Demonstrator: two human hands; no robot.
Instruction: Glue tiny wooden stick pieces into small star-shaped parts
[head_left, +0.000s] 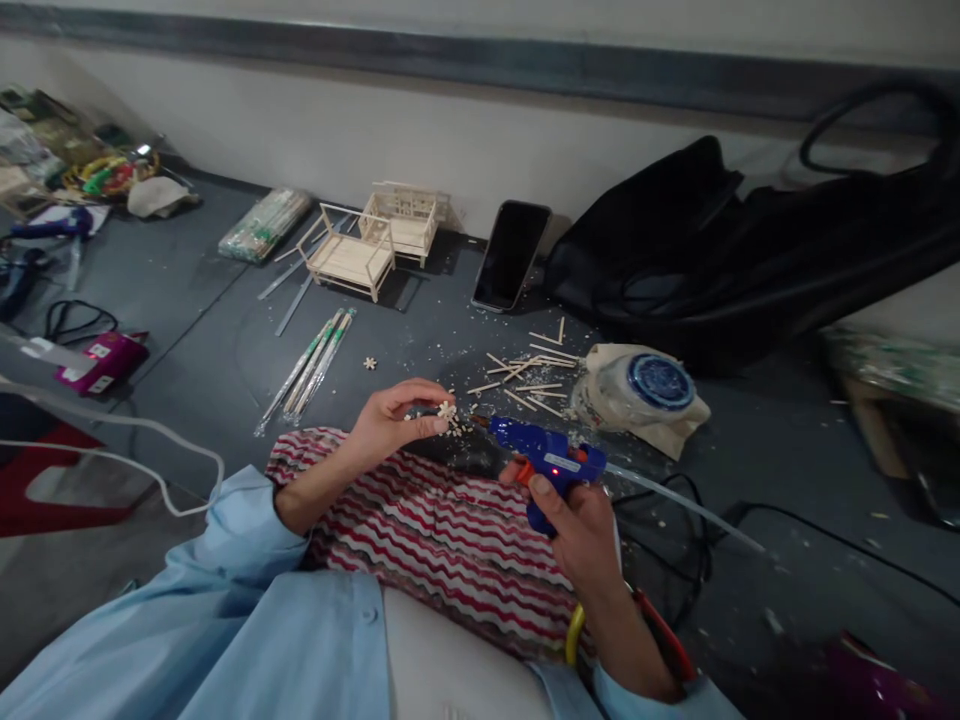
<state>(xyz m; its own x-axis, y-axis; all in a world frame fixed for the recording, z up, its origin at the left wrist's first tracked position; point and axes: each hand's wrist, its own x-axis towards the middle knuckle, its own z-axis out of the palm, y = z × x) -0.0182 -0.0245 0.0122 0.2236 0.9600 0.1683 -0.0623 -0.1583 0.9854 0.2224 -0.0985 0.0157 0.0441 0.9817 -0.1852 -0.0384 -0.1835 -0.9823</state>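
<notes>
Between the thumb and fingers of my left hand [397,425] is a small pale wooden flower [448,411]. My right hand [581,520] is wrapped round the handle of a blue hot glue gun [551,450], with a finger at its orange trigger. A small red light glows on the gun, and a long clear glue stick [686,503] sticks out of its back. The nozzle points left and is close to the flower; whether they touch, I cannot tell. Tiny wooden bits lie below the flower. Another wooden flower [370,363] rests on the table to the left.
Cut sticks [536,375] lie beyond the gun, beside a jar with a blue lid [660,382]. Two miniature stick-built furniture pieces [351,258], a phone [512,255] and a black bag [675,250] are farther back. Wrapped sticks [307,365] lie left; a black cable [705,540] runs right.
</notes>
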